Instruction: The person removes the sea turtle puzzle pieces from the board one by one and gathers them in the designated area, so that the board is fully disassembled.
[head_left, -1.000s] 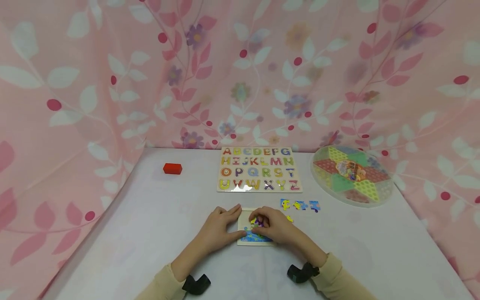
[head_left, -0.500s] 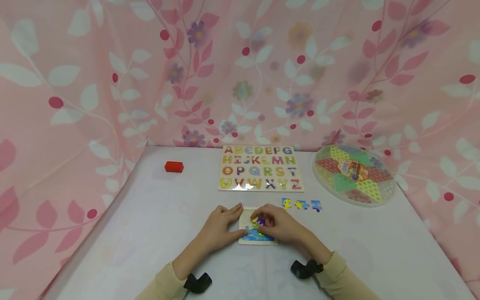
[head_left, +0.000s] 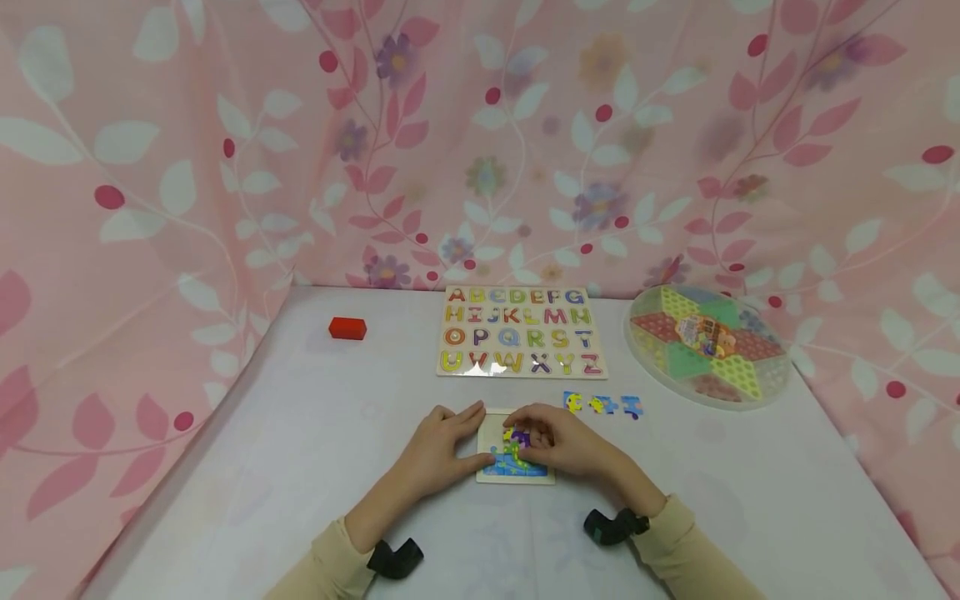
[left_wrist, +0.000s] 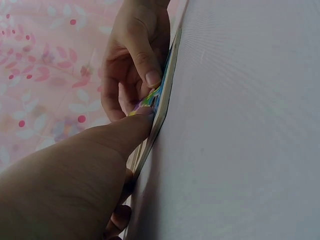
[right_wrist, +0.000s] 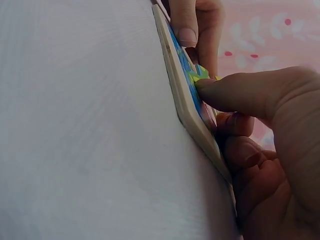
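Note:
A small wooden jigsaw board [head_left: 491,427] lies on the table in the head view, with blue pieces along its bottom. My left hand [head_left: 441,450] steadies its left side, the thumb lying over the lower left and the other fingers stretched along the edge. On the board's right side, my right hand [head_left: 573,442] pinches a green and yellow puzzle piece [right_wrist: 201,73] between thumb and fingers. That piece stands slightly raised from the board in the right wrist view. Purple and yellow parts show beside the fingers in the head view. My right hand hides the board's upper right corner.
Several loose puzzle pieces [head_left: 602,405] lie just beyond my right hand. Behind the jigsaw stands an alphabet board [head_left: 522,332]. A round Chinese checkers board [head_left: 707,347] is at the back right, a red block [head_left: 347,328] at the back left. A floral curtain [head_left: 480,142] borders the table [head_left: 247,467].
My right hand has shifted slightly right over the jigsaw, uncovering more of the purple and green parts. My left hand keeps its place on the board. The head view has tilted a little.

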